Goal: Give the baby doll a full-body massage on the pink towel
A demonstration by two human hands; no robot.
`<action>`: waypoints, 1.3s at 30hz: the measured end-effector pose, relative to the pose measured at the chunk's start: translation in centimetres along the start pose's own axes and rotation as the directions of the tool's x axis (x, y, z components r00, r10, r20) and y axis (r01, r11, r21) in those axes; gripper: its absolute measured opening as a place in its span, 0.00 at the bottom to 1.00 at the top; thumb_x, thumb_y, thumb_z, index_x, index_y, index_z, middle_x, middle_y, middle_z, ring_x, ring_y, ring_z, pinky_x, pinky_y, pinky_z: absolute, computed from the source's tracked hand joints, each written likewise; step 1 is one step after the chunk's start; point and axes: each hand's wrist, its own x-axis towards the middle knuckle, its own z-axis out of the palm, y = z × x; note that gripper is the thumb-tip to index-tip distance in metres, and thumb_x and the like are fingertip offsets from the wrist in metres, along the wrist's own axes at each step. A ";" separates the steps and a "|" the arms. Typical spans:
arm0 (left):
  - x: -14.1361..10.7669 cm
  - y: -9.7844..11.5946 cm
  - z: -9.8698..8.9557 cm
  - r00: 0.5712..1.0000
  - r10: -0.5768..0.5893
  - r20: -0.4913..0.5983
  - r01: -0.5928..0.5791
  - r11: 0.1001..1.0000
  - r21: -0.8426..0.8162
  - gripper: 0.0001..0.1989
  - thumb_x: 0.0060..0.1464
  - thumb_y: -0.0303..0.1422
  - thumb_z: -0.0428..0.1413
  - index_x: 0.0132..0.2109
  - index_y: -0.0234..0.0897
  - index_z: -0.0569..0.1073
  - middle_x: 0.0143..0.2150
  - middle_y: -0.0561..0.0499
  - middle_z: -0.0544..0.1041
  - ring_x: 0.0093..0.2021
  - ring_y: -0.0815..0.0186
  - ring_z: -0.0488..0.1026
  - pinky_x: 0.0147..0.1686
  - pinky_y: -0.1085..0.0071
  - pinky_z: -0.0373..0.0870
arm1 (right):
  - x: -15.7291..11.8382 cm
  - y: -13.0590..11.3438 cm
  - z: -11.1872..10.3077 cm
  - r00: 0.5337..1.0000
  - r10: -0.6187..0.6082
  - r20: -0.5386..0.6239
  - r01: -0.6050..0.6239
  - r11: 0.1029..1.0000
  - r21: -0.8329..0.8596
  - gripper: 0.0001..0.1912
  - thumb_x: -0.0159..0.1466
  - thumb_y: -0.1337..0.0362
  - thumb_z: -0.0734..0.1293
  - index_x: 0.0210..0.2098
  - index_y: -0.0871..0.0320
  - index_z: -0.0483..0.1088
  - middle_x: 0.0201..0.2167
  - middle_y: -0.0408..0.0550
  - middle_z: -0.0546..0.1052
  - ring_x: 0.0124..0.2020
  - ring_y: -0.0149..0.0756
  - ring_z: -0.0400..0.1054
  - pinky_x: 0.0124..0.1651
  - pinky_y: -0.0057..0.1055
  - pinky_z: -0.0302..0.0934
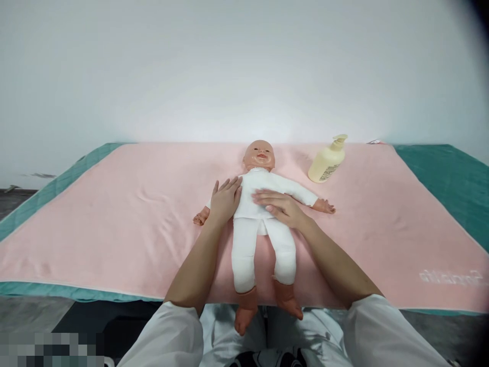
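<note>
A baby doll (250, 204) in a white top and white trousers lies on its back, head away from me and feet over the near edge. My left hand (226, 198) rests on the doll's arm and shoulder at the left, fingers stretched out. Across the doll's belly lies my right hand (280, 205), flat with its fingers extended. Neither hand grips anything. Part of the doll's left-side sleeve is hidden under my left hand; its small fist shows beyond.
A pale yellow pump bottle (327, 162) stands slightly tilted right of the doll's head. Beneath everything is a pink blanket (114, 219) over a green quilted cover (439, 178). A white wall (244, 66) rises behind. My lap is below the near edge.
</note>
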 end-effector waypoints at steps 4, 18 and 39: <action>0.0 0.2 -0.1 1.000 -0.009 0.005 0.009 1.000 -0.002 0.24 0.67 0.35 0.40 0.66 0.40 0.65 0.67 0.50 0.67 0.68 0.59 0.63 0.70 0.54 0.49 | 0.2 -0.1 0.3 0.993 -0.014 0.115 0.012 1.000 0.016 0.20 0.72 0.54 0.56 0.54 0.51 0.74 0.57 0.46 0.75 0.65 0.37 0.63 0.72 0.47 0.52; 0.0 0.3 0.0 1.000 -0.007 0.002 0.006 1.000 0.018 0.24 0.67 0.36 0.40 0.66 0.41 0.65 0.67 0.49 0.67 0.67 0.59 0.64 0.69 0.54 0.52 | 0.3 2.3 -0.2 0.939 0.343 0.003 -0.315 0.866 -0.387 0.25 0.73 0.55 0.50 0.67 0.50 0.58 0.71 0.43 0.55 0.74 0.43 0.39 0.74 0.57 0.32; -1.9 1.8 -2.0 0.912 0.410 0.025 -0.212 0.523 -0.826 0.23 0.63 0.49 0.48 0.49 0.40 0.80 0.51 0.47 0.80 0.56 0.58 0.75 0.67 0.55 0.60 | 0.0 3.3 -0.2 0.868 0.445 -0.220 -0.485 0.667 -0.565 0.28 0.73 0.58 0.48 0.66 0.61 0.60 0.67 0.52 0.63 0.74 0.50 0.41 0.72 0.62 0.33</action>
